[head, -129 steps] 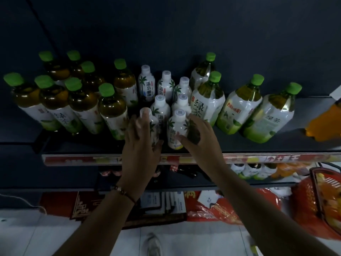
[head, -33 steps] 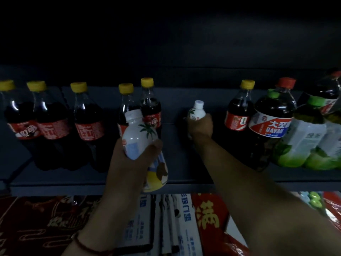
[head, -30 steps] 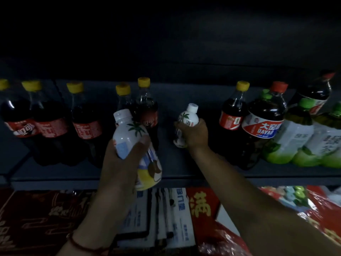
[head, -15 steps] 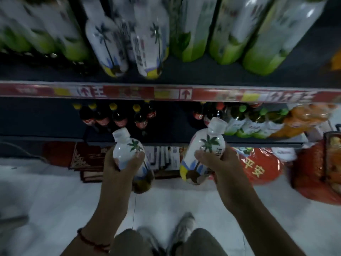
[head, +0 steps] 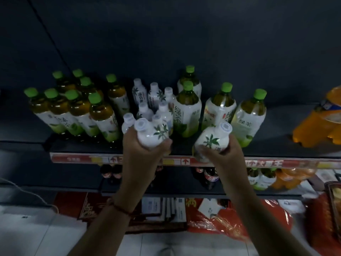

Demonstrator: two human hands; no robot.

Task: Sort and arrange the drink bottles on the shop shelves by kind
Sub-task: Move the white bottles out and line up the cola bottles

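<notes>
Left hand (head: 145,150) grips one white coconut-drink bottle (head: 150,133), right hand (head: 221,152) another (head: 212,140), both at the upper shelf (head: 77,157) edge beside the coconut cluster (head: 153,102); shelving them remains.

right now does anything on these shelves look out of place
Yes: green tea bottles stand on the lower shelf beside dark cola bottles and orange drinks, kinds mixed. On the upper shelf, the coconut bottles split the green-capped tea.
</notes>
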